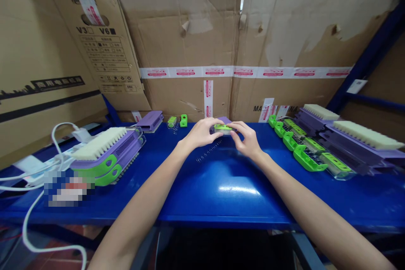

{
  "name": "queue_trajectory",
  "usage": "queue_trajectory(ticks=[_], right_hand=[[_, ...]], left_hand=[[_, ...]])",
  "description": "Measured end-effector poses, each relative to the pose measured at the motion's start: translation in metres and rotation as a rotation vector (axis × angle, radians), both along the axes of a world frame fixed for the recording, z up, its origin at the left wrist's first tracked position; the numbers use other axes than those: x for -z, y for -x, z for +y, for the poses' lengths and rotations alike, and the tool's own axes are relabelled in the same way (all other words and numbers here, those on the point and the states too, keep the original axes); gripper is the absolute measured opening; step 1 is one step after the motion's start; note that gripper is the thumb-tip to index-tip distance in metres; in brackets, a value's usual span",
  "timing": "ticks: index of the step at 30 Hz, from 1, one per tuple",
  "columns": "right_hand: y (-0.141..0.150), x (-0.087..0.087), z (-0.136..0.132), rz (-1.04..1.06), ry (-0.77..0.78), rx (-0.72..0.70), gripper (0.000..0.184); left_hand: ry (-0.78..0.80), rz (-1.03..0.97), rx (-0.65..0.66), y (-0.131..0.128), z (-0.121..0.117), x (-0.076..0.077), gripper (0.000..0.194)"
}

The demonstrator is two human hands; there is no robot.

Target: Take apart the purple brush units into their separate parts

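Note:
Near the back of the blue table, my left hand [204, 132] and my right hand [246, 138] grip the two ends of a green-topped clear plastic container [223, 128], fingers closed on it. Just behind it shows a purple piece [225, 120], mostly hidden by the hands and the container. A thin coil spring [209, 151] lies stretched out on the table below my left hand. Left of that hand are a similar clear container with a green top [172, 122], a green end cap [184, 120] and a purple housing [150, 121].
Purple brush heads with cream bristles [107, 152] are stacked at left, beside a power strip [47, 168] and white cables [30, 236]. At right stand green caps [305, 158], several clear containers [337, 164], springs and purple brush bodies [357, 147]. Cardboard [190, 42] walls the table's back.

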State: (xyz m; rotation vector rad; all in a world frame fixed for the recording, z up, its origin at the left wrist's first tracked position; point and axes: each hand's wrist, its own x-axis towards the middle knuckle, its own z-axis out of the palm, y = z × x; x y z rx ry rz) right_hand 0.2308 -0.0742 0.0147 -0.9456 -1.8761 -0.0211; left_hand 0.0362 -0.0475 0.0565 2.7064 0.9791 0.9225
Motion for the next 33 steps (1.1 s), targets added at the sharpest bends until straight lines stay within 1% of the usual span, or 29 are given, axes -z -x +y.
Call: queue_trajectory(ticks=[2, 5, 8, 10, 14, 16, 19, 22, 24, 26, 33], right_hand=[[0.000, 0.002, 0.002, 0.003, 0.010, -0.006, 0.031], [-0.001, 0.005, 0.005, -0.023, 0.020, 0.018, 0.034], [-0.003, 0.008, 0.008, -0.068, 0.023, 0.082, 0.036], [-0.005, 0.009, 0.010, -0.086, 0.019, 0.120, 0.037], [-0.008, 0.011, 0.012, -0.105, 0.020, 0.170, 0.038], [-0.009, 0.011, 0.013, -0.114, 0.031, 0.186, 0.038], [-0.009, 0.011, 0.013, -0.118, 0.038, 0.201, 0.038], [-0.010, 0.012, 0.014, -0.123, 0.040, 0.212, 0.038], [-0.010, 0.012, 0.014, -0.127, 0.049, 0.219, 0.038], [-0.010, 0.012, 0.014, -0.131, 0.058, 0.224, 0.038], [-0.011, 0.011, 0.014, -0.133, 0.059, 0.228, 0.037]], left_hand=[[-0.041, 0.052, -0.033, 0.001, 0.000, 0.000, 0.032], [-0.164, 0.152, -0.121, 0.004, 0.002, -0.001, 0.033], [-0.272, 0.237, -0.255, 0.011, 0.007, -0.003, 0.032], [-0.293, 0.248, -0.384, 0.020, 0.012, -0.005, 0.033], [-0.256, 0.178, -0.755, 0.045, 0.024, -0.005, 0.035], [-0.226, 0.141, -0.913, 0.057, 0.028, -0.004, 0.037], [-0.145, 0.120, -1.075, 0.074, 0.031, 0.001, 0.038], [-0.015, 0.138, -1.202, 0.086, 0.032, 0.004, 0.037], [0.099, 0.175, -1.268, 0.093, 0.034, 0.005, 0.036], [0.187, 0.216, -1.298, 0.097, 0.036, 0.005, 0.037], [0.283, 0.280, -1.246, 0.103, 0.042, 0.005, 0.038]])
